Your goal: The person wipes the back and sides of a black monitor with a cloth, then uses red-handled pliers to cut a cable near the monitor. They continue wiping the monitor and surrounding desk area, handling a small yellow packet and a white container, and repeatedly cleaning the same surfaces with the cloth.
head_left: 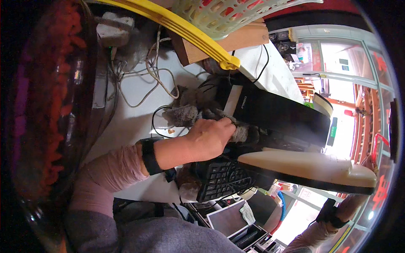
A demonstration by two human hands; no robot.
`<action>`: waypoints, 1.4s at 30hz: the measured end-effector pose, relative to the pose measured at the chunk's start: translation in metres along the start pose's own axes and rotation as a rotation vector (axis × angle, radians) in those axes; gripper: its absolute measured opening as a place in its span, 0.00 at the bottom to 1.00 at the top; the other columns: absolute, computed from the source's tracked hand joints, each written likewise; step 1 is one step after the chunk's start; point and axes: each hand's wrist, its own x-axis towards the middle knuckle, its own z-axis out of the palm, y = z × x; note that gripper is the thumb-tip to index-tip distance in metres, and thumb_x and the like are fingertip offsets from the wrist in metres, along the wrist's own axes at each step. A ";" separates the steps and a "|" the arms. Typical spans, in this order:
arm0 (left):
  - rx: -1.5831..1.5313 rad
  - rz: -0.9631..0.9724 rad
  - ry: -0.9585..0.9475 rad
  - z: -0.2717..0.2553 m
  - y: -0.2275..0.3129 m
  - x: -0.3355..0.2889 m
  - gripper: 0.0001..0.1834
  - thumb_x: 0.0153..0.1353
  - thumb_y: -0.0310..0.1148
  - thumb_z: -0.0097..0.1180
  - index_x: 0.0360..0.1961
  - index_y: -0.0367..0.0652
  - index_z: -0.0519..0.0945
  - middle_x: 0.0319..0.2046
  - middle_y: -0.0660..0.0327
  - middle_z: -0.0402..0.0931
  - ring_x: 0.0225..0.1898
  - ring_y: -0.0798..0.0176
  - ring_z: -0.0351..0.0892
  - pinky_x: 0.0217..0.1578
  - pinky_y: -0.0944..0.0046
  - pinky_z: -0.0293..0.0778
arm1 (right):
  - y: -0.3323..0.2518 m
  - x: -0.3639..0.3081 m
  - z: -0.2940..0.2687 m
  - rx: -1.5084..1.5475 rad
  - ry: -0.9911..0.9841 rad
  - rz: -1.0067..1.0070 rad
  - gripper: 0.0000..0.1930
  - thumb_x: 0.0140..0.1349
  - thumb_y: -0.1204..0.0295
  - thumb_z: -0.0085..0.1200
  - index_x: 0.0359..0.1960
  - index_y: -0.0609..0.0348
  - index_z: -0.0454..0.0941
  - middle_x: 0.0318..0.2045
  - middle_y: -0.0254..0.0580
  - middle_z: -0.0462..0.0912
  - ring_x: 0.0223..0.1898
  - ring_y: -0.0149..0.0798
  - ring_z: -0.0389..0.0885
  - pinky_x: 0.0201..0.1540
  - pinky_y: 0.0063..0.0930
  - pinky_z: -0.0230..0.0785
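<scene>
My left hand [211, 137] is closed on a grey, fuzzy cloth [240, 133], bunched and partly hidden by the fingers. It is beside a black box-shaped device [280, 116] with a pale strip at one end. To the right, a beige casing with a dark edge [303, 166], like a screen seen from the side, stands tilted. My right hand [358, 201] reaches up behind its far right end, and its fingers are hidden there. Below my left hand, a black keyboard [223, 181] leans with its cable across it. More grey, dusty lumps [184, 115] lie near my left wrist.
Loose cables [162, 84] coil over the white tabletop [135, 120]. A wooden box [236, 42], a pale green lattice basket [215, 19] and a yellow bar [181, 27] occupy the top. At left stands a large jar with red pieces [55, 105]. An open drawer [230, 217] shows below.
</scene>
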 end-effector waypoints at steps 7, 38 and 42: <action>-0.241 0.364 0.221 0.000 0.010 0.016 0.12 0.50 0.25 0.52 0.38 0.40 0.73 0.39 0.55 0.73 0.35 0.46 0.78 0.33 0.53 0.75 | -0.005 -0.003 0.004 -0.025 0.025 -0.022 0.24 0.64 0.63 0.44 0.58 0.65 0.66 0.53 0.48 0.72 0.54 0.41 0.71 0.58 0.36 0.60; -0.485 -0.163 0.428 -0.034 -0.015 -0.006 0.07 0.54 0.30 0.51 0.30 0.37 0.74 0.27 0.48 0.75 0.32 0.45 0.77 0.31 0.53 0.71 | -0.036 -0.024 0.042 -0.132 0.132 -0.068 0.26 0.65 0.62 0.41 0.60 0.66 0.63 0.58 0.51 0.68 0.60 0.43 0.66 0.64 0.39 0.54; -0.544 -0.279 0.429 -0.049 -0.019 -0.012 0.14 0.58 0.36 0.55 0.23 0.37 0.72 0.19 0.51 0.70 0.23 0.49 0.71 0.24 0.55 0.65 | -0.038 -0.025 0.047 -0.135 0.149 -0.068 0.26 0.65 0.61 0.41 0.60 0.66 0.63 0.59 0.52 0.68 0.61 0.44 0.66 0.65 0.40 0.53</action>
